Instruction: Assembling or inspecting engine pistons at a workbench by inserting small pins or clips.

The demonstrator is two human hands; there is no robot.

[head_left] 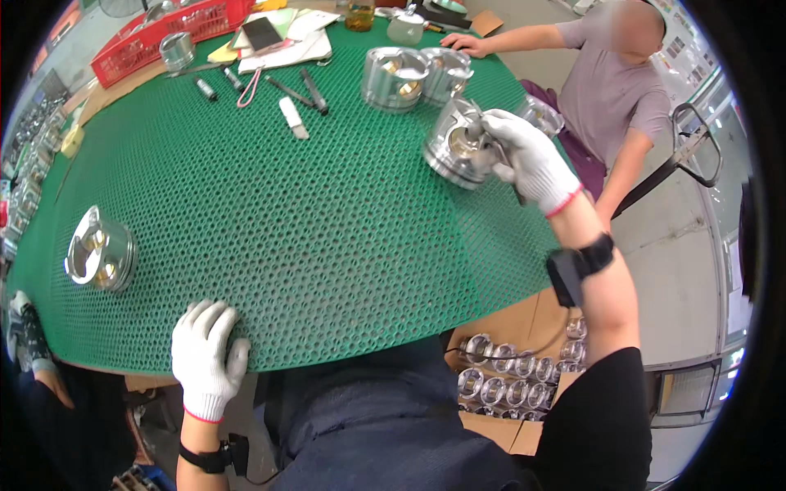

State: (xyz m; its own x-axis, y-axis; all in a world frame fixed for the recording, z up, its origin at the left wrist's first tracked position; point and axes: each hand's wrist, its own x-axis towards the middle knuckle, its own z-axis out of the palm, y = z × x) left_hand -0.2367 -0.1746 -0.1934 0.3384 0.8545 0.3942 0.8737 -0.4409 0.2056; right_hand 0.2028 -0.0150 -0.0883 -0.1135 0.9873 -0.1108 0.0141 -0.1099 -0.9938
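The piston (446,159) by the right hand (528,155) is a shiny silver cylinder with smooth walls, fine grooves around its lower end and a round side hole; it stands tilted near the right edge of the tabletop (286,237). The right hand's fingers, in a white knitted glove with a pink cuff, are bent and touch the piston's side; I cannot tell how firmly they grip it. The left hand (206,352), gloved alike, lies flat at the front edge with its fingers slightly spread, holding nothing.

Toward the far edge stand 2 more pistons (393,90), side by side; 1 lone piston (119,258) sits near the left edge.

The tabletop wears a green rubbery mat dotted with small holes, its front edge curved. Along the far edge are a red plastic basket (143,47), papers (307,49) and a glass jar (405,29). Below the front edge, a brown cardboard box (532,315) holds rows of metal parts (493,394). Beyond the right edge, a person (610,98) sits above a pale floor (675,245).
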